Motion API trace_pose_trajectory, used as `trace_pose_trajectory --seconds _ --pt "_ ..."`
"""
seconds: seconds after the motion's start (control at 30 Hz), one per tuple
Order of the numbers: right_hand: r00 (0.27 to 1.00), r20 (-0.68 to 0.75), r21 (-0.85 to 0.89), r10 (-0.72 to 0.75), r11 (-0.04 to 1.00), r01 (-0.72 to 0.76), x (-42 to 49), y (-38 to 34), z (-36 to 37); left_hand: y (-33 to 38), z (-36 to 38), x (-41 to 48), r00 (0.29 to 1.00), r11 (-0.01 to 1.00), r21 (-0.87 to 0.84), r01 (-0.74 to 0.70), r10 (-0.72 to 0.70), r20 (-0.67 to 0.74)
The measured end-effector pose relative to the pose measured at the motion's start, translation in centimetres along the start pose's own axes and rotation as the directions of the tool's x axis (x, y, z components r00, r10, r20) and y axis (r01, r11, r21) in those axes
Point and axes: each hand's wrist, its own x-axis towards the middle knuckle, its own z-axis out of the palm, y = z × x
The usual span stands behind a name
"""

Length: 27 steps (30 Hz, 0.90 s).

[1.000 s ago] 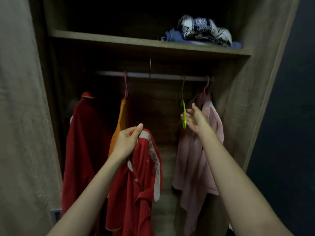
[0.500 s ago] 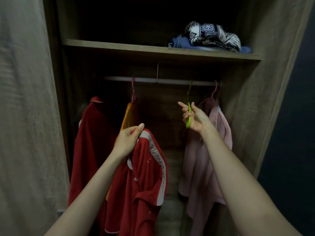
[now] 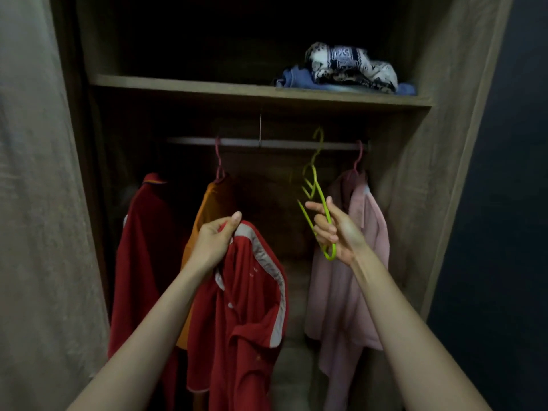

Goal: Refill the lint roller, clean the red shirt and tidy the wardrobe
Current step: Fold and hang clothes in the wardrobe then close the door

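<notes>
Inside the open wardrobe, my left hand is shut on the collar of a red shirt with grey-white shoulder stripes, which dangles in front of the hanging clothes. My right hand grips a lime green hanger by its lower arm. The hanger is tilted, and its hook reaches up near the rail; whether the hook rests on the rail is unclear. No lint roller is in view.
On the rail hang a dark red garment, an orange shirt and a pink shirt. Folded patterned and blue clothes lie on the shelf above. Wardrobe walls stand close on both sides.
My right hand has closed on the green hanger and pulled it down and toward me, tilting it. My left hand keeps holding the red shirt in the same place.
</notes>
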Motion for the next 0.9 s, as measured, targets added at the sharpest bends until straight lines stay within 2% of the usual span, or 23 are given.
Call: trace_pose_trajectory --seconds 0.13,0.27,0.5,0.6,0.7,0.9 --pt "0.999 -0.025 0.032 0.032 0.999 -0.031 -6.1 4.0 -0.2 -1.2 0.7 0.7 0.999 0.997 0.067 0.037 -0.037 -0.010" --pt "0.991 0.043 0.121 0.129 0.984 -0.134 -11.2 6.7 -1.0 -3.2 1.6 2.0 0.994 0.983 0.156 0.100 -0.105 0.028" --pt "0.976 0.014 0.254 0.216 0.943 -0.213 -18.8 6.7 -3.0 -5.8 3.3 3.9 0.957 0.940 0.214 0.268 -0.284 0.052" --pt "0.966 0.025 0.222 0.257 0.941 -0.256 -21.3 5.8 -3.8 -5.8 3.9 4.6 0.957 0.923 0.287 0.257 -0.284 0.056" --pt "0.958 -0.028 0.147 0.286 0.949 -0.279 -22.9 4.9 -3.6 -5.8 4.2 5.2 0.960 0.897 0.384 0.219 -0.269 0.082" --pt "0.948 -0.089 0.059 0.305 0.952 -0.300 -22.8 5.0 -3.1 -4.5 5.0 5.5 0.961 0.891 0.418 0.177 -0.249 0.123"
